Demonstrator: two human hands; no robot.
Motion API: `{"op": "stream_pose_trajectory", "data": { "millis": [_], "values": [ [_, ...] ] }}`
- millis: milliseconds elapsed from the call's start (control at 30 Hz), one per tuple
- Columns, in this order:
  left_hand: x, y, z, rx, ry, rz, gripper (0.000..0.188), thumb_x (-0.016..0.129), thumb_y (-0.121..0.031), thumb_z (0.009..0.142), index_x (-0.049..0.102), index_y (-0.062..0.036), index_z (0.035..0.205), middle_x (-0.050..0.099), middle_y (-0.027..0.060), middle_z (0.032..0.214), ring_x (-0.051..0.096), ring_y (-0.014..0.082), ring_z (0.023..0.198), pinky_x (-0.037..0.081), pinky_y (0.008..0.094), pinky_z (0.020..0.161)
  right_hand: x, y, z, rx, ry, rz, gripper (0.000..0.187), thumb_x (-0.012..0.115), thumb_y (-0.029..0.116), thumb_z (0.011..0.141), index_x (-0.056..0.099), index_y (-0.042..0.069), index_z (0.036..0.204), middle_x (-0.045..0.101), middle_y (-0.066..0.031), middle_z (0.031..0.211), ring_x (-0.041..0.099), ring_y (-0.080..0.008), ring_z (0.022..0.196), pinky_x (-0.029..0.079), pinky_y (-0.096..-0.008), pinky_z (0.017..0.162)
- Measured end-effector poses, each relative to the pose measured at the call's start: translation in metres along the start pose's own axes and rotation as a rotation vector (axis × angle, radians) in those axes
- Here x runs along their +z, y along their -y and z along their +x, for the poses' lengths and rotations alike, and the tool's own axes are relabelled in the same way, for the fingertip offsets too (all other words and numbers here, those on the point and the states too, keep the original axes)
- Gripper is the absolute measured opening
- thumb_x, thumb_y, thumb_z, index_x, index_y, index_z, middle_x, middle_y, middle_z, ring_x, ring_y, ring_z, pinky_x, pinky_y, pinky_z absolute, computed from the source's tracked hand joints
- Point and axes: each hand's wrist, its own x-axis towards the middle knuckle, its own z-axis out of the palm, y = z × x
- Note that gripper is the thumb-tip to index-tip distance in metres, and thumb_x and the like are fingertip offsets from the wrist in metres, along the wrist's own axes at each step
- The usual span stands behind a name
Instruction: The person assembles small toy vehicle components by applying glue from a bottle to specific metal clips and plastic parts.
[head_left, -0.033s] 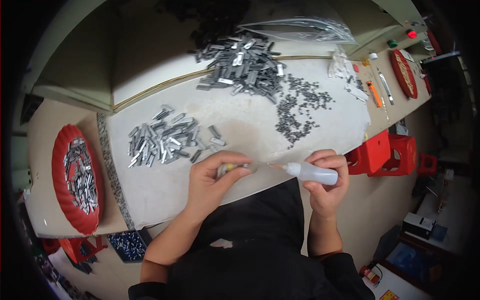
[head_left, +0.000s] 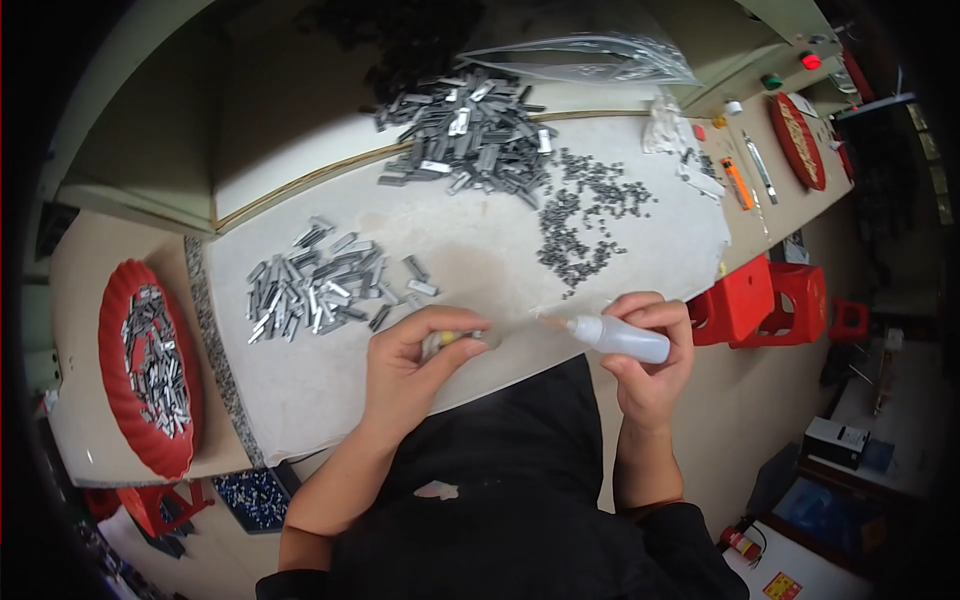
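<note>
Head view: the left hand [head_left: 415, 365] pinches a small metal piece [head_left: 455, 340] at the table's [head_left: 300, 400] near edge. Just to its right, the right hand [head_left: 650, 365] grips a white squeeze bottle [head_left: 620, 338], lying sideways, nozzle aimed left at the piece.

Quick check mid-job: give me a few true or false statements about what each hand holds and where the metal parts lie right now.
1. The right hand holds a small white squeeze bottle. True.
2. The bottle's nozzle points away from the left hand. False: it points toward it.
3. The red tray at the left holds metal pieces. True.
4. The left hand is empty. False: it pinches a small part.
5. The white mat carries one pile. False: several.
</note>
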Motion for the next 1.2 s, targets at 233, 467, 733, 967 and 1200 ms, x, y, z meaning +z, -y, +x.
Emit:
{"op": "stream_pose_trajectory", "data": {
  "millis": [233, 467, 733, 967, 1200],
  "values": [
    [-0.001, 0.000, -0.001, 0.026, -0.026, 0.003, 0.017, 0.060, 0.007, 0.073, 0.061, 0.0023, 0.089, 0.062, 0.0073, 0.088, 0.055, 0.0113, 0.083, 0.042, 0.0220, 0.075, -0.041, -0.013, 0.053, 0.196, -0.021, -0.253, 0.026, 0.060, -0.005, 0.071, 0.044, 0.004, 0.089, 0.052, -0.0078, 0.083, 0.053, -0.0133, 0.072, 0.045, -0.0238, 0.062],
    [0.001, 0.000, -0.001, 0.031, -0.025, 0.039, 0.016, 0.061, 0.006, 0.073, 0.061, 0.0020, 0.089, 0.062, 0.0071, 0.088, 0.055, 0.0114, 0.083, 0.042, 0.0217, 0.074, -0.070, -0.035, 0.106, 0.272, -0.030, -0.544, 0.011, 0.059, 0.005, 0.076, 0.052, 0.003, 0.085, 0.055, -0.0013, 0.068, 0.052, -0.0104, 0.062, 0.042, -0.0219, 0.057],
    [0.001, 0.002, 0.000, 0.033, -0.017, 0.058, 0.016, 0.061, 0.005, 0.073, 0.061, 0.0018, 0.089, 0.062, 0.0066, 0.088, 0.055, 0.0116, 0.082, 0.042, 0.0219, 0.074, -0.055, -0.050, 0.129, 0.076, 0.166, -1.004, 0.009, 0.061, 0.006, 0.074, 0.059, 0.001, 0.082, 0.059, -0.0091, 0.074, 0.056, -0.0171, 0.064, 0.043, -0.0289, 0.062],
    [0.000, 0.002, 0.000, 0.021, -0.014, 0.040, 0.016, 0.061, 0.005, 0.073, 0.061, 0.0015, 0.089, 0.061, 0.0061, 0.088, 0.055, 0.0109, 0.082, 0.041, 0.0213, 0.074, -0.055, -0.043, 0.147, -0.018, 0.377, -1.092, 0.012, 0.062, 0.004, 0.071, 0.058, 0.001, 0.082, 0.056, -0.0099, 0.079, 0.056, -0.0258, 0.075, 0.043, -0.0310, 0.068],
    [0.000, 0.002, 0.000, 0.021, -0.007, 0.048, 0.016, 0.062, 0.005, 0.073, 0.061, 0.0010, 0.089, 0.061, 0.0056, 0.087, 0.055, 0.0102, 0.081, 0.041, 0.0206, 0.072, -0.055, -0.039, 0.155, -0.017, 0.527, -1.106, 0.014, 0.063, 0.004, 0.070, 0.058, 0.002, 0.083, 0.056, -0.0107, 0.081, 0.056, -0.0280, 0.076, 0.043, -0.0330, 0.069]
  ]
}}
